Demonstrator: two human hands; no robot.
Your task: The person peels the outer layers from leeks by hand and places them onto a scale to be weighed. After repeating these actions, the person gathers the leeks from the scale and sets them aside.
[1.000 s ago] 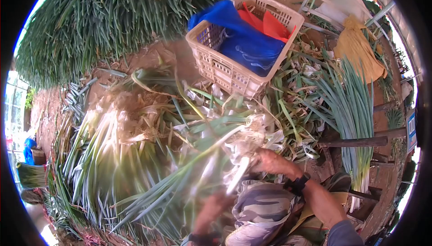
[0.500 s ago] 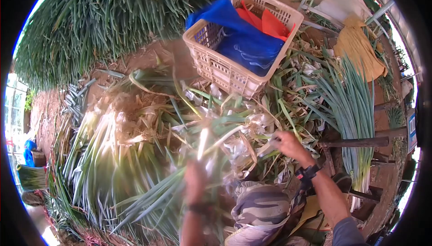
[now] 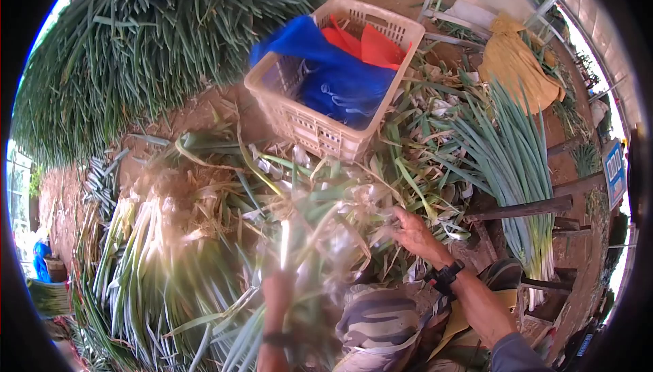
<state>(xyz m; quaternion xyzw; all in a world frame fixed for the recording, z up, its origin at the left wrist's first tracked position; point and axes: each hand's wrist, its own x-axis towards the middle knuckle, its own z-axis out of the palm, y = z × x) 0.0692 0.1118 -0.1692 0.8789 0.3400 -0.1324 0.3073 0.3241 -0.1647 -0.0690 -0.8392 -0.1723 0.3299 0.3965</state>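
Note:
My left hand (image 3: 277, 292), smeared by motion, is closed around a green onion (image 3: 285, 241). The white stalk points up from the fist, and green leaves trail below to the left. My right hand (image 3: 418, 237) is to the right, over stripped leaves and skins, with its fingers drawn together. Whatever the fingertips pinch is too small and blurred to name. On my left lies a thick pile of green onions (image 3: 170, 270), their roots and dry skins toward the far side.
A beige plastic crate (image 3: 299, 123) with blue cloth (image 3: 343, 93) and red cloth (image 3: 381, 46) stands ahead. Behind it to the left is a large heap of green onions (image 3: 136, 52). Cleaned green onions (image 3: 520, 168) rest on a wooden rack (image 3: 520, 208) at right. Peelings (image 3: 422, 140) litter the ground.
The camera view has turned, so the crate and piles appear further left. My left hand still grips the green onion; my right hand stays over the peelings with its fingers together.

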